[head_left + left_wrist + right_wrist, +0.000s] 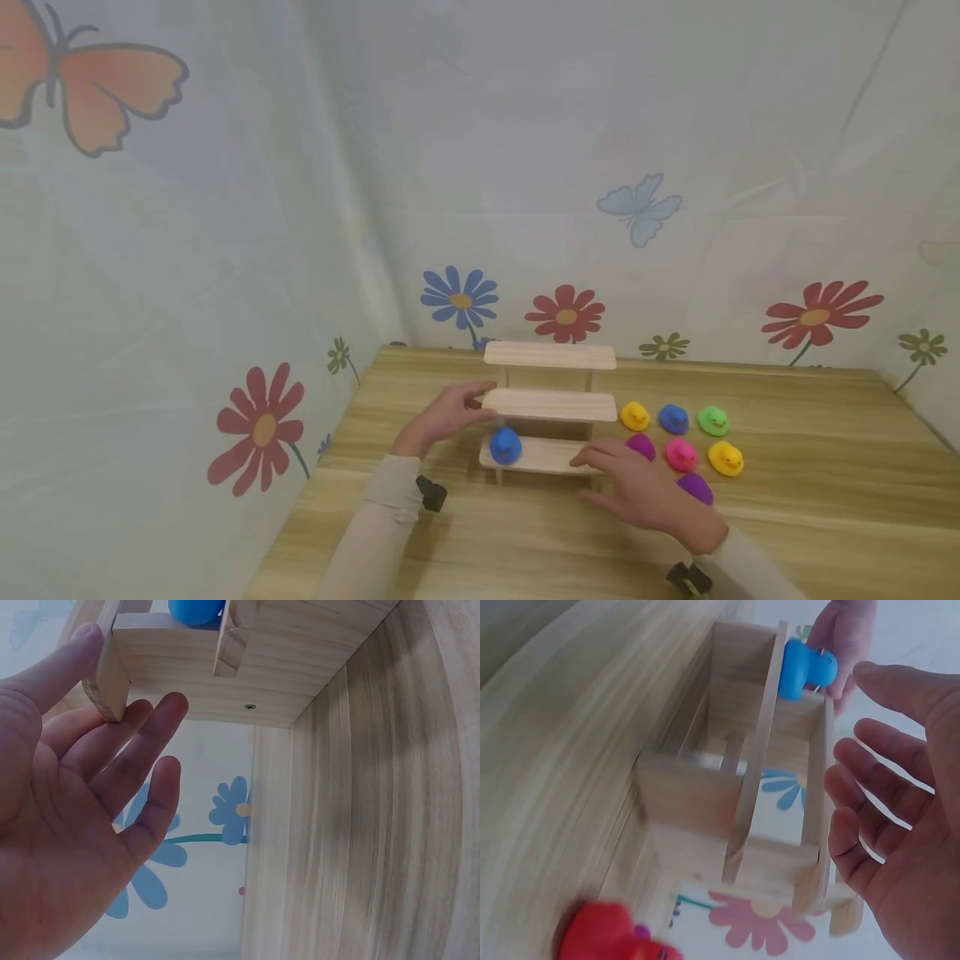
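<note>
A small three-tier wooden shelf (551, 406) stands on the table in the head view. My left hand (447, 414) is at the left end of its middle board. In the left wrist view, the thumb and fingers of that hand (82, 787) lie on either side of a board's end, pinching it. A blue rubber duck (506, 447) sits at the left of the lowest board. My right hand (637, 487) hovers by the lowest board's right end. Its fingers are loosely bent around nothing in the right wrist view, beside the shelf (682, 791).
Right of the shelf several rubber ducks stand in rows: yellow (634, 416), blue (673, 419), green (713, 421), pink (681, 455) and purple. My right hand partly covers the purple ducks (695, 489). A flowered curtain (480, 167) hangs behind the wood-grain table (825, 483).
</note>
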{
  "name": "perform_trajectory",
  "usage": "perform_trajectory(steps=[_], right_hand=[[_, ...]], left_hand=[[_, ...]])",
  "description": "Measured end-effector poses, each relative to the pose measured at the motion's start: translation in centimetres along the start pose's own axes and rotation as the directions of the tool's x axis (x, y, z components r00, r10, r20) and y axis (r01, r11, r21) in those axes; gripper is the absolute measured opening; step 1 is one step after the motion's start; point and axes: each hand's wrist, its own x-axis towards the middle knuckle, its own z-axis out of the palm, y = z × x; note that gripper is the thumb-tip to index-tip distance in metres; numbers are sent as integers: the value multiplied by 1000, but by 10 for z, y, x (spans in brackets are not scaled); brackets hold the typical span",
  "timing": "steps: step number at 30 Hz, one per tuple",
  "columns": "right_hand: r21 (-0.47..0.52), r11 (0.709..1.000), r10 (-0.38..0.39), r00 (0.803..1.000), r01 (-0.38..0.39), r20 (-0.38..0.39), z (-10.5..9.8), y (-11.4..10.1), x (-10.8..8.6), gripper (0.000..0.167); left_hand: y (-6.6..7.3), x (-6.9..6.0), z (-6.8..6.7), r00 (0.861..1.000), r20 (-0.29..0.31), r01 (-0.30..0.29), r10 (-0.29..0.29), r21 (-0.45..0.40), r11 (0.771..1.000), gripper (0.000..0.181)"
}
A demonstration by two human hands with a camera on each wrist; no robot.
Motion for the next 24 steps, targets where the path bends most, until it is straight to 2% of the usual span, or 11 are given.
perform_trajectory(steps=[5,9,13,19,24], right_hand=[[16,998,-52,997,53,-59,11,-6,17,32],[34,998,-50,996,53,-78,19,-12,30,33],[39,999,-22,997,25,-69,26,-16,43,34],[79,996,55,997,-51,-52,33,-23,62,36],[131,987,102,994,-97,-38,37,-30,73,34]], left_hand=[[-1,-2,-2,1000,20,-18,19,-27,999,60],[-2,-2,-2,999,25,-28,29,-31,999,58],[0,-3,-3,999,31,-41,43,-45,998,57],[25,-15,-11,997,53,-57,60,-67,996,54],[30,-18,-10,995,39,-90,92,-65,994,53]])
